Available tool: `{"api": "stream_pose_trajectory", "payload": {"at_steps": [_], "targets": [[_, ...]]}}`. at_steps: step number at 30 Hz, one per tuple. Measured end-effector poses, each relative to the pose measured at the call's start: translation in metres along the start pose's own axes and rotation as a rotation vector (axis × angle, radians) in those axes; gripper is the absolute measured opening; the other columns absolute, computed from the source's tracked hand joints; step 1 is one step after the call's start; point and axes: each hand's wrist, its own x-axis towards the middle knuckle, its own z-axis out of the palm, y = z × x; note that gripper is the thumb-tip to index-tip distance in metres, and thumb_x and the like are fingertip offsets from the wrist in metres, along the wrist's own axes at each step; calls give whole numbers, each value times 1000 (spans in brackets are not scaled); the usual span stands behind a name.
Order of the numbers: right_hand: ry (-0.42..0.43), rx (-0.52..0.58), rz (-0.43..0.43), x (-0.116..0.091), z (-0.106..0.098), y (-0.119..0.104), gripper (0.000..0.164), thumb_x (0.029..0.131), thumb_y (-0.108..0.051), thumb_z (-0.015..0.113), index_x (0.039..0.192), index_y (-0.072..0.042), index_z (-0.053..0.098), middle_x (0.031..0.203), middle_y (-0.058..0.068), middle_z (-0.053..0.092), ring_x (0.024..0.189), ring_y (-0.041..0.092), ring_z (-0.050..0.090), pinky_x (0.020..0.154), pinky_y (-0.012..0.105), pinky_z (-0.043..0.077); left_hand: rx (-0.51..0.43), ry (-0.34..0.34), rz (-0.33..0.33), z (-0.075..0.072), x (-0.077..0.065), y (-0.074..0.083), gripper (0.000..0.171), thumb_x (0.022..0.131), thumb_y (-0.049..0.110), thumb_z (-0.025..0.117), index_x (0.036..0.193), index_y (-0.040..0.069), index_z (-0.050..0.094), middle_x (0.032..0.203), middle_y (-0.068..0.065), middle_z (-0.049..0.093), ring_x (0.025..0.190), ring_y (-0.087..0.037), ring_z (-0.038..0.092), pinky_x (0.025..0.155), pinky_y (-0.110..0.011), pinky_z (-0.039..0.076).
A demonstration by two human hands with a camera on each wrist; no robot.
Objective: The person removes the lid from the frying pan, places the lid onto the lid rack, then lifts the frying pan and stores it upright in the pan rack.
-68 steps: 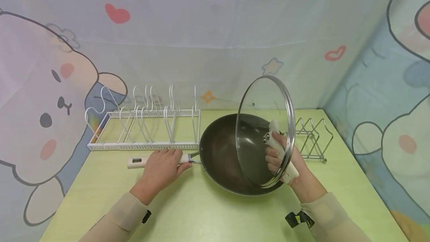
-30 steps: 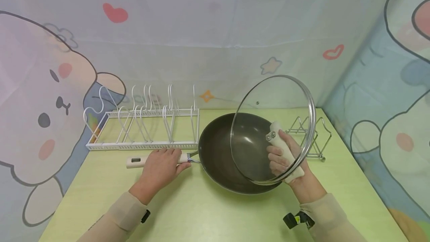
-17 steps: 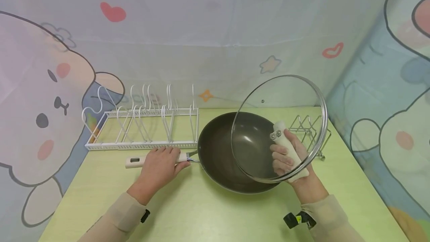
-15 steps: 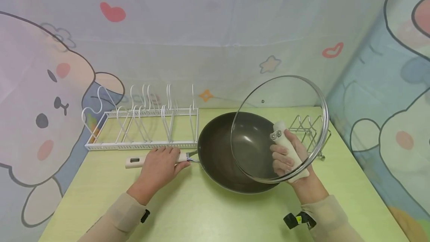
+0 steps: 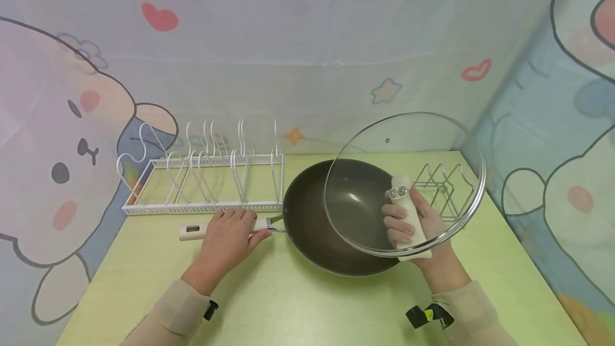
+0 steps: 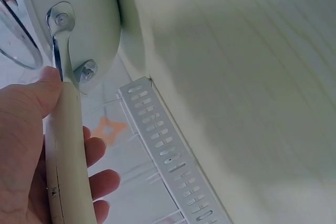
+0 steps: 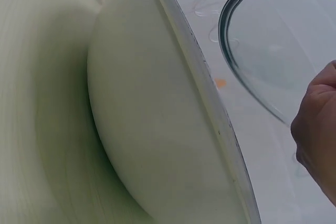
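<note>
At the table (image 5: 298,308), left hand (image 5: 228,236) grips a dark pan (image 5: 309,215), right hand (image 5: 427,223) a clear silver-rimmed lid (image 5: 403,164)

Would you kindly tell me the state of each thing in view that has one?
Pan: upright, uncovered.
Glass lid: held up, tilted, off the pan.
Left hand: gripping the pan handle.
Right hand: gripping the lid handle.
White rack: standing on the table.
Silver rack: standing, seen partly through the lid.
</note>
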Motion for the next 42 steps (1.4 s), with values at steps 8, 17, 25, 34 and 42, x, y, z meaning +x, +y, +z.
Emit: {"api": "stream_pose_trajectory", "payload": {"at_steps": [8, 17, 25, 34, 42], "targets": [[12, -4, 21, -3, -1, -1, 71, 111, -62, 6, 136, -7, 44, 84, -6, 25, 58, 7, 22, 54, 19, 25, 1, 3, 0, 1, -1, 0, 48, 98, 58, 71, 100, 11, 64, 89, -6, 68, 91, -32, 70, 83, -49, 55], [-8, -20, 34, -4, -1, -2, 77, 109, -67, 6, 136, -7, 45, 81, -7, 19, 57, 5, 22, 53, 17, 23, -34, 72, 13, -2, -1, 1, 50, 95, 55, 77, 106, 8, 66, 100, -10, 70, 96, -33, 67, 88, -50, 57], [-14, -15, 32, -4, 3, -3, 75, 110, -66, 7, 136, -7, 45, 81, -8, 21, 57, 5, 23, 52, 16, 25, -50, 123, 59, -15, 5, 13, 51, 93, 54, 79, 113, 8, 67, 115, -11, 71, 110, -35, 65, 99, -52, 55], [-1, -20, 18, -9, 9, -11, 77, 109, -68, 6, 134, -7, 46, 81, -8, 22, 57, 5, 22, 52, 16, 26, -26, 176, 159, -27, 16, 33, 53, 92, 58, 78, 114, 10, 69, 115, -6, 72, 111, -31, 66, 99, -47, 54], [12, -30, 16, -13, 20, -27, 79, 108, -70, 4, 132, -7, 45, 80, -7, 22, 56, 6, 22, 53, 17, 25, -4, 192, 250, -37, 33, 55, 53, 95, 60, 74, 118, 12, 70, 116, -4, 72, 110, -28, 67, 100, -43, 54]]}}
